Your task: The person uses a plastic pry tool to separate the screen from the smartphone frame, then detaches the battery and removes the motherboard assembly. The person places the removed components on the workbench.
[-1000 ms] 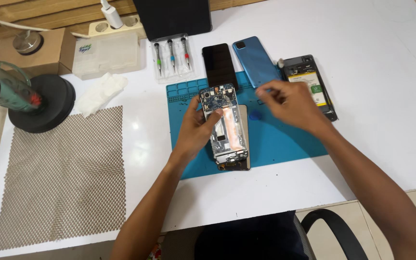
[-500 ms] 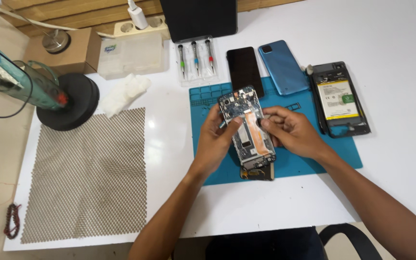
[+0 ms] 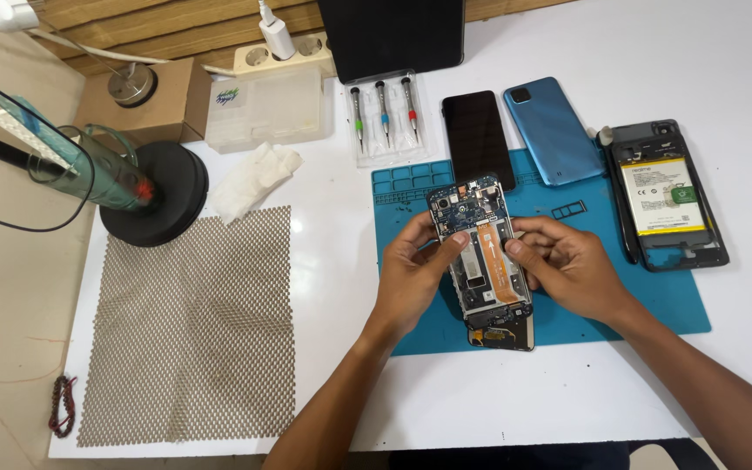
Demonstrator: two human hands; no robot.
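Note:
An opened phone frame [image 3: 483, 261] with a bare circuit board at its top and an orange flex strip down its middle lies lengthwise on the blue work mat [image 3: 654, 296]. My left hand [image 3: 411, 274] grips its left edge, thumb resting on the frame. My right hand [image 3: 567, 265] holds the right edge, thumb pressed on the middle near the flex strip. The frame's lower end sticks out below both hands.
A second opened phone with its battery showing [image 3: 668, 196], a blue back cover [image 3: 553, 130] and a black screen panel [image 3: 478, 137] lie behind the mat. Three screwdrivers [image 3: 384, 113] sit in a clear tray. A mesh pad [image 3: 189, 322], crumpled tissue [image 3: 254, 178], round black stand [image 3: 163, 191] and clear box [image 3: 263, 109] are left.
My right hand came back from the right side of the mat and closed on the phone frame's right edge. The camera view has shifted, so everything sits further right in the frame.

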